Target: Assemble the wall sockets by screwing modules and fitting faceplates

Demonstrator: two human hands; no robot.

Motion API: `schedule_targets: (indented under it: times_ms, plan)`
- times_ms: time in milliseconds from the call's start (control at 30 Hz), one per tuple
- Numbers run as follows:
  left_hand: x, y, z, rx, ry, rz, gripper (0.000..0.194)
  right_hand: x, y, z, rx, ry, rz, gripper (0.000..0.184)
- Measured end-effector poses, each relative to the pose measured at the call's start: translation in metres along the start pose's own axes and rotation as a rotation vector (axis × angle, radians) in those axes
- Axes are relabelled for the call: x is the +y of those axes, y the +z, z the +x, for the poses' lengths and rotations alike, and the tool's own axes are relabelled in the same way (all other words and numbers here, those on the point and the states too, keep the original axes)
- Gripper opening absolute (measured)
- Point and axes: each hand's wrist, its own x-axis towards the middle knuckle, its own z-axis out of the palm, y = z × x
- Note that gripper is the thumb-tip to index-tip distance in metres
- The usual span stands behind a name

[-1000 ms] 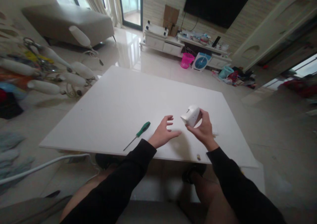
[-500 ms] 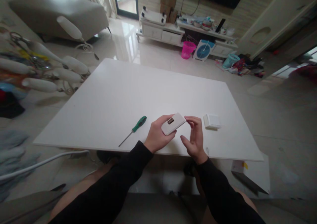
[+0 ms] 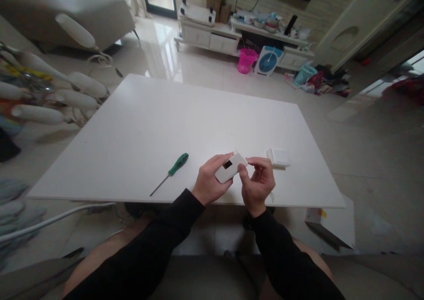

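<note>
A small white plastic case [image 3: 230, 171] with a dark rectangular cut-out in its face is held over the front of the white table [image 3: 159, 114]. My left hand [image 3: 210, 180] is wrapped round its left end. At the right end, my right hand [image 3: 259, 180] grips it, the thumb pressed on the face and the fingers at the far corner. To the left lies a screwdriver [image 3: 179, 164] with a green handle, its tip toward the front edge. A white square box [image 3: 278, 157] sits on the table just beyond my right hand.
By my right wrist, a small pale item [image 3: 272, 196] lies near the table edge, too blurred to name. A lamp with white arms [image 3: 79, 35] stands left of the table. Beyond the table are a pink basket [image 3: 247, 61] and a blue-and-white fan [image 3: 268, 60].
My right hand has closed from an open pose onto the right end of the case, its thumb now on the face. The whole view has shifted slightly.
</note>
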Motion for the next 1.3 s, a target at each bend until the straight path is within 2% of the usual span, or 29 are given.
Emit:
schedule_targets:
  times_ms: [200,400,633,767,1000,1300]
  plan:
    - [-0.007,-0.005,0.000,0.020,0.180,0.127,0.064,0.000,0.001,-0.002,-0.007,0.026,0.116,0.014]
    - [-0.012,-0.013,0.006,0.049,0.316,0.233,0.055,-0.006,0.008,-0.001,0.009,0.040,0.237,0.010]
    - [-0.014,-0.026,0.010,0.059,0.482,0.326,0.053,-0.012,0.012,0.000,0.026,-0.018,0.268,0.010]
    - [-0.012,-0.032,0.011,0.038,0.554,0.378,0.047,-0.012,0.012,-0.001,0.024,-0.060,0.302,0.010]
    - [-0.002,-0.037,0.016,0.136,0.702,0.453,0.030,-0.011,0.012,-0.004,0.011,-0.107,0.335,0.012]
    - [0.001,-0.037,0.012,0.163,0.719,0.499,0.026,-0.016,0.008,-0.006,-0.009,-0.111,0.238,0.017]
